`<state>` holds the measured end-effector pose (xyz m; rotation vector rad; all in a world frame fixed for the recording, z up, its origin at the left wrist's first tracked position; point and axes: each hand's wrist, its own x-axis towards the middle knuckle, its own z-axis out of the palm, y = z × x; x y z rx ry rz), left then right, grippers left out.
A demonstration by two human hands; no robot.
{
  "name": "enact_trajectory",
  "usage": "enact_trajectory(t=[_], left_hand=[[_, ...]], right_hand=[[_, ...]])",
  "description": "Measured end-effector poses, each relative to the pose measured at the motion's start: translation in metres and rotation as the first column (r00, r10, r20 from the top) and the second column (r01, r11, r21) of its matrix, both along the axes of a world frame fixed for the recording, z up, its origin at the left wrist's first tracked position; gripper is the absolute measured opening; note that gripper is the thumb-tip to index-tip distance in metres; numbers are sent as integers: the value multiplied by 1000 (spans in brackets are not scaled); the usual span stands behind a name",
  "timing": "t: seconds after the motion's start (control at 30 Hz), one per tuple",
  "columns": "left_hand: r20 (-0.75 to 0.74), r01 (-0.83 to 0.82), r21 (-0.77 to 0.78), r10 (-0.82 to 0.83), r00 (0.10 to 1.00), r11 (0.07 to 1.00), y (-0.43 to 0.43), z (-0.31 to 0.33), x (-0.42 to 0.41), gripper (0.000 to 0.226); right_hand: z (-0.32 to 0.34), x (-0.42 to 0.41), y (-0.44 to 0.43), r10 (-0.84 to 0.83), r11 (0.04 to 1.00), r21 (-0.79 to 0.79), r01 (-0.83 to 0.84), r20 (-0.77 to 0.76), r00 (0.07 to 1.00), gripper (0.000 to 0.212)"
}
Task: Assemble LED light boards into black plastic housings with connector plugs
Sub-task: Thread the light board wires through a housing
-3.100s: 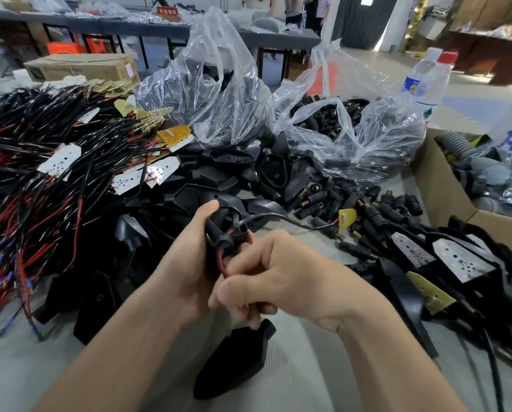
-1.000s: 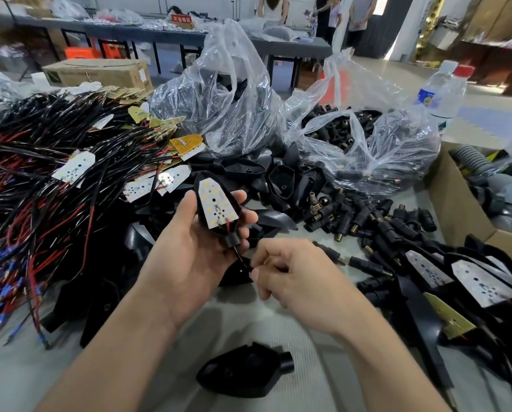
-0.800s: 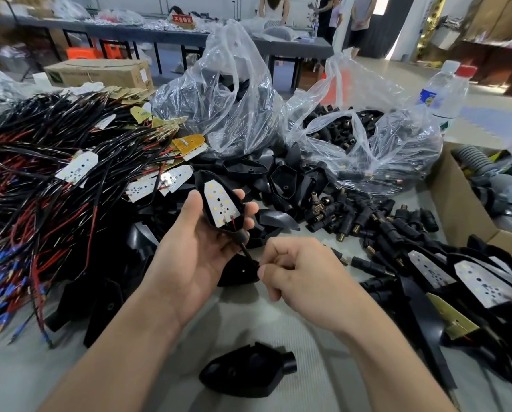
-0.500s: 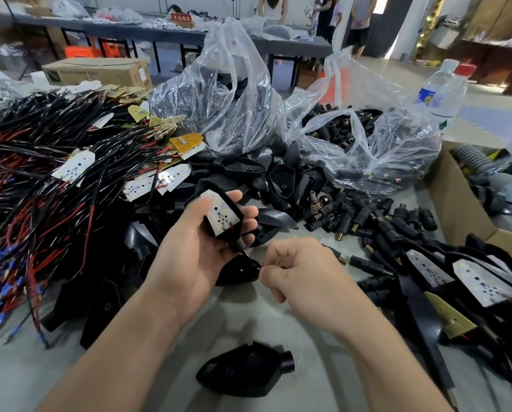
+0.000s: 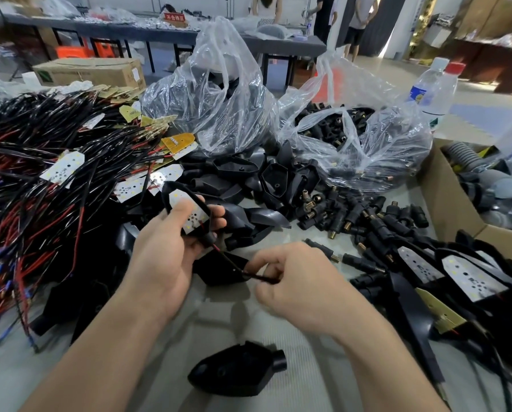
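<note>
The thin, light LED board (image 5: 193, 215), seated in its stiff black housing (image 5: 167, 192) above the near tabletop (image 5: 207, 319), looks best held by the housing's edges, where the left hand (image 5: 162, 251) grips it, while the right hand (image 5: 296, 282) pinches its limp wires (image 5: 229, 261).

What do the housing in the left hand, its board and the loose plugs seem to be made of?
Housing: black moulded plastic, semi-matt, judging by its soft sheen and thin shaped rim.
LED board: a flat white-coated sheet with small dots; the base material is unclear.
Connector plugs: black plastic bodies with brass-coloured threaded tips, probably metal.
</note>
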<state>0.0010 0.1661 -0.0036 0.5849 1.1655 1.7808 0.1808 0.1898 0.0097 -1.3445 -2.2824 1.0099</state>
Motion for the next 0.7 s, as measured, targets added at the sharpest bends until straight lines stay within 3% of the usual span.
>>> enact_trajectory(t=[0.1,0.2,0.3,0.37,0.43,0.5,0.6,0.7], left_hand=[[-87,-118,-13,116,989,993,0,-1,-11,17],[-138,-148,-24,143,980,989,-3,-2,-18,5],[-225,-67,-24,60,972,997,-6,-2,-21,15],[-281,-4,-65,-15,960,998,-8,1,-20,24],[-338,107,-99,-135,931,989,-10,2,-15,24],[-388,243,-108,-266,883,964,-13,1,-6,19],[-496,375,-168,-407,767,912,-18,2,8,17],[-674,423,-256,-474,567,870,-23,1,21,29]], right_hand=[[5,1,0,-171,946,238,220,-211,962,30],[9,-3,-1,-240,651,635,415,-346,907,28],[6,-1,1,-273,419,716,558,-487,830,29],[7,4,3,-276,358,729,584,-514,812,30],[9,10,5,-305,367,720,590,-506,807,28],[10,13,7,-370,475,595,649,-534,760,30],[7,14,14,-475,697,186,692,-604,640,39],[6,13,23,-570,787,-365,497,-738,361,37]])
